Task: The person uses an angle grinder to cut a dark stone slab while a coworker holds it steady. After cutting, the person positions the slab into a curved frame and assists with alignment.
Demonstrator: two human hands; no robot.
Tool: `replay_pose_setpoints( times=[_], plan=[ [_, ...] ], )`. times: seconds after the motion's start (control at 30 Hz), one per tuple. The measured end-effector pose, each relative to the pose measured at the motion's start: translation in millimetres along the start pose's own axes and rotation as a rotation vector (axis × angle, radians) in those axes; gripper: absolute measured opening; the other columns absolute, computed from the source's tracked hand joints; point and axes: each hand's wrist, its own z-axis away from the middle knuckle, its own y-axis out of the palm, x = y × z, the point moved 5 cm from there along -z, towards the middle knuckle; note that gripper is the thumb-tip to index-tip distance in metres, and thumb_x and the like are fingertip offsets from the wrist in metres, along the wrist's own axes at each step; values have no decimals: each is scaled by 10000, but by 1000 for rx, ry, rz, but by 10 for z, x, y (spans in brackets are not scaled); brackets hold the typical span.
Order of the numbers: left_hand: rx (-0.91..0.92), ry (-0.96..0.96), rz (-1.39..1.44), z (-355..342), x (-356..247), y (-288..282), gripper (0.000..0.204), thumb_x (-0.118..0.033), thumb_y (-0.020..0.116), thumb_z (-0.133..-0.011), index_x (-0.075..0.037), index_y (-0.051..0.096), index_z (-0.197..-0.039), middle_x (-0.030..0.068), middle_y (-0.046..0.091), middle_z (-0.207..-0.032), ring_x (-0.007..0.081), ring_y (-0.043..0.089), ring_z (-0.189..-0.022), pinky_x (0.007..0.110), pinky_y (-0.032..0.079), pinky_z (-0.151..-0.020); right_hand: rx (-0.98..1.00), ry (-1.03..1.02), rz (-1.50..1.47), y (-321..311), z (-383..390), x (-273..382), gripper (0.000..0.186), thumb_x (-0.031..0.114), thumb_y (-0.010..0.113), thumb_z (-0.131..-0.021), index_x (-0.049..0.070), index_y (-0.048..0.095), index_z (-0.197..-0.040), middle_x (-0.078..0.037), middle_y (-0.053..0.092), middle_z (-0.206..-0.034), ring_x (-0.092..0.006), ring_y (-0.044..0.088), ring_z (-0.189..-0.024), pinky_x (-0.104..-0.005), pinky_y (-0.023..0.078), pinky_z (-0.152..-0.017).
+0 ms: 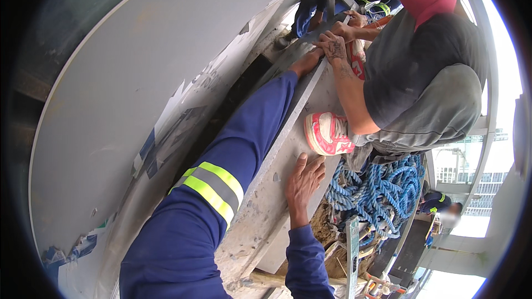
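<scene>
We crouch on a high outdoor ledge; landmark is the long grey metal beam [288, 133]. Left of it, a large pale panel [138, 77] with torn blue film. Our left hand [306, 62] lies on the beam's far end, fingers hidden, cannot tell. Our right hand [303, 182] rests flat, fingers spread, against its near side. Right of it, a blue rope [382, 188] heap and a co-worker's pink shoe [328, 133].

Bright daylight is admitted from the right, where the sky is blown out. Straight edges are bent by the fisheye; the rim is blackened.
</scene>
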Motion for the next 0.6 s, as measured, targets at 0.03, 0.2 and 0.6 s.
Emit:
replay_pose_setpoints(
  times=[0.03,0.2,0.6],
  plan=[
    [-28,-1,-22,-7,19,-6,614,-454,381,-1031,-32,502,-1460,214,463,-1527,316,389,-1452,381,276,-1179,-2,0,14,12,-4,1,942,653,293,-1028,-127,162,-1539,-336,334,-1487,-468,343,-1361,-595,309,-1108],
    [-97,4,-93,-46,1,-22,524,-398,420,-1048,-49,561,-1413,184,544,-1459,290,480,-1379,375,336,-1142,-16,-17,26,5,-5,24,937,641,309,-1031,-137,165,-1532,-331,357,-1460,-468,358,-1338,-602,319,-1092],
    [24,131,-546,-197,-84,3,460,-343,433,-1040,-42,606,-1341,193,592,-1395,331,531,-1326,406,395,-1100,-6,20,56,7,-20,25,931,635,322,-1028,-123,154,-1542,-328,329,-1500,-470,335,-1372,-610,300,-1108]
  ],
)
